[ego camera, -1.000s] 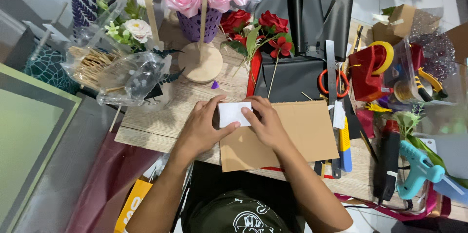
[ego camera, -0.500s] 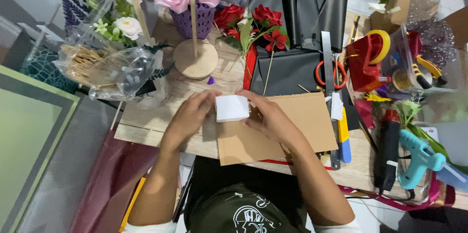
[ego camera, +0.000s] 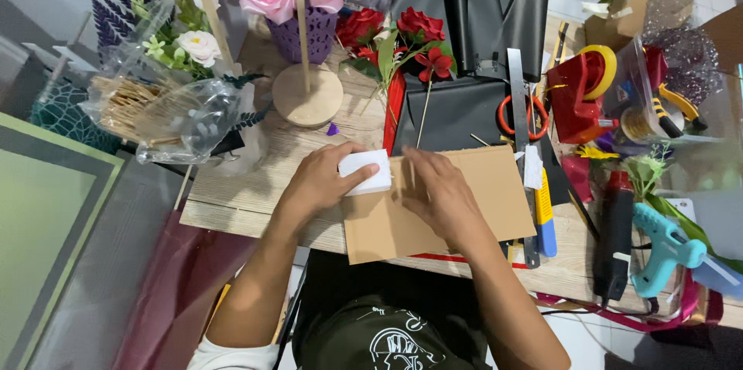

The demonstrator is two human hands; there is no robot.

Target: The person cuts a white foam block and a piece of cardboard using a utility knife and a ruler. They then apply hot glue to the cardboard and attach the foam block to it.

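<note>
Now the left hand (ego camera: 321,183) pinches a small white block (ego camera: 366,172) at the top left corner of the brown cardboard sheet (ego camera: 441,211), while the right hand (ego camera: 441,193) lies open and flat on the sheet, fingers spread, holding it down. Judging by this, the work looks early: the sheet is uncut, and the orange-handled scissors (ego camera: 520,116) and blue glue gun (ego camera: 665,244) lie untouched to the right.
</note>
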